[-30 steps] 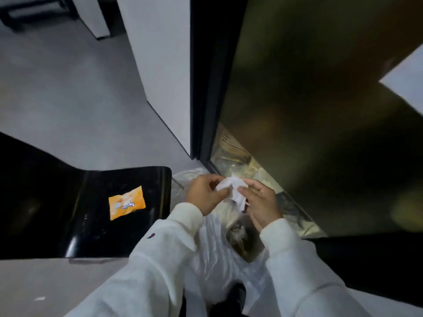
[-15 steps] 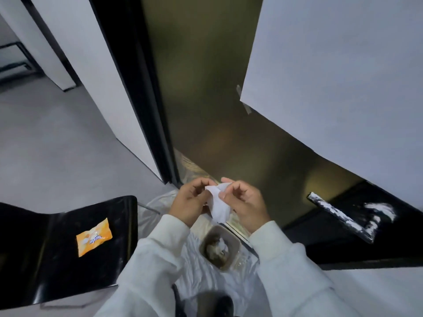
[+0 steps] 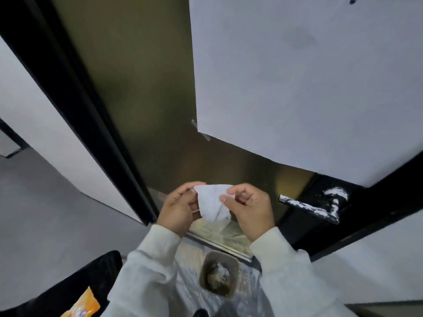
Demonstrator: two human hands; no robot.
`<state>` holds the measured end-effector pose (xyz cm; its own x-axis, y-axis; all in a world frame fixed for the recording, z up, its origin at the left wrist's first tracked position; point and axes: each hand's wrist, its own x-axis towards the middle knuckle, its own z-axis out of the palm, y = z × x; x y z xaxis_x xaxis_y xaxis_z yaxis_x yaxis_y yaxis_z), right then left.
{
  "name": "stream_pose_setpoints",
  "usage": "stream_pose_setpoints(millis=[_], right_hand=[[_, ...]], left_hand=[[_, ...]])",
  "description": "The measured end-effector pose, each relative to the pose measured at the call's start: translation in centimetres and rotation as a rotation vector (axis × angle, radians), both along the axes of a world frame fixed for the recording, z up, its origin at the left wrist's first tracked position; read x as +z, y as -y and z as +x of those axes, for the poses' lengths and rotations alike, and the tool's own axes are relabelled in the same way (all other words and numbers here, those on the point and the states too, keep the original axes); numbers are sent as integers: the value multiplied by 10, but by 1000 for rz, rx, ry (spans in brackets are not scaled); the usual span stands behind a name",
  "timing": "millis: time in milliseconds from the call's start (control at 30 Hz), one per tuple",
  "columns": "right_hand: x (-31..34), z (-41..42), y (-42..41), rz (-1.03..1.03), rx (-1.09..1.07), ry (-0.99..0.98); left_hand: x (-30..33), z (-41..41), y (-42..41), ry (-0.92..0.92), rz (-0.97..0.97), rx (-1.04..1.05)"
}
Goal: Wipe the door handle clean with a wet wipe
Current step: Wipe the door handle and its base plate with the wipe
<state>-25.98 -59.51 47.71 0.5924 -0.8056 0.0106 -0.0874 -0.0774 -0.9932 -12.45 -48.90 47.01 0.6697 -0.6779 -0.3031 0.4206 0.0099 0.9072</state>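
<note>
Head view: both hands sit at lower centre of the frame, holding the wipe (image 3: 212,204) between them. Left hand (image 3: 178,211) pinches its left edge; right hand (image 3: 249,209) pinches its upper right corner between thumb and forefinger. The wipe hangs partly spread, more opened out than half a second ago, when it was a narrower fold; a second ago it was a small crumpled wad.

View has lifted over the same interval. The handle (image 3: 309,208), a dark lever streaked with white residue, now lies at right of centre, just right of the right hand and apart from it. A second ago it was out of frame.

Assessment: unfolding is nearly complete and the target is within reach. No contact with the handle yet; wiping not begun. Residue appears along the whole lever.

Also noted: bin (image 3: 218,274) below the hands, orange packet (image 3: 82,306) at lower left, white sheet (image 3: 297,76) taped to the door at upper right.
</note>
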Motion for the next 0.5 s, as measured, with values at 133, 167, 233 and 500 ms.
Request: stream_pose_setpoints(millis=[133, 167, 233, 500], right_hand=[[7, 9, -3, -55, -44, 47], [8, 9, -3, -45, -47, 68], [7, 7, -5, -16, -76, 83], [3, -9, 7, -20, -174, 83]], left_hand=[[6, 5, 9, -100, -7, -102], [3, 6, 9, -29, -23, -127], [-2, 8, 7, 94, -63, -180], [-8, 7, 26, 139, -94, -148]])
